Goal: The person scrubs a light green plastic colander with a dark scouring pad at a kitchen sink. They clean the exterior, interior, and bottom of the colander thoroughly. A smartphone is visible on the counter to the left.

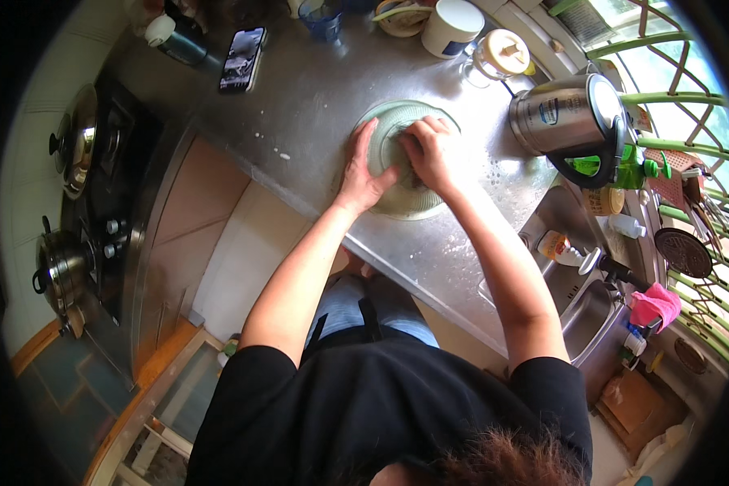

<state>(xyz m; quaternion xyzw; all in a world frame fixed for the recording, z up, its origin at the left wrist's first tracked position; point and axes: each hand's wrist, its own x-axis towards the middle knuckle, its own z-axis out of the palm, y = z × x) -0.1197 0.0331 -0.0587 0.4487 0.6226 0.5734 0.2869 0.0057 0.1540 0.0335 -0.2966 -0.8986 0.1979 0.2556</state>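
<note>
A round, pale green, ribbed and translucent bowl or lid (395, 197) rests on the stainless steel counter (291, 121) in front of me. Which way up it stands I cannot tell. My left hand (364, 167) holds its left side, fingers stretched along the edge and thumb turned in towards the middle. Over its right half is my right hand (431, 152), with curled fingers touching near the centre. Something darker shows beside the right fingers, but the hand covers most of it. Whether those fingers grip anything is hidden.
Right of my hands are a steel electric kettle (565, 115), a green bottle (629, 164) and a sink (589, 316). A smartphone (243, 59), a dark bottle (179, 41), a blue cup (321, 21), a white tub (452, 27) and a lidded glass jar (501, 54) stand farther back.
</note>
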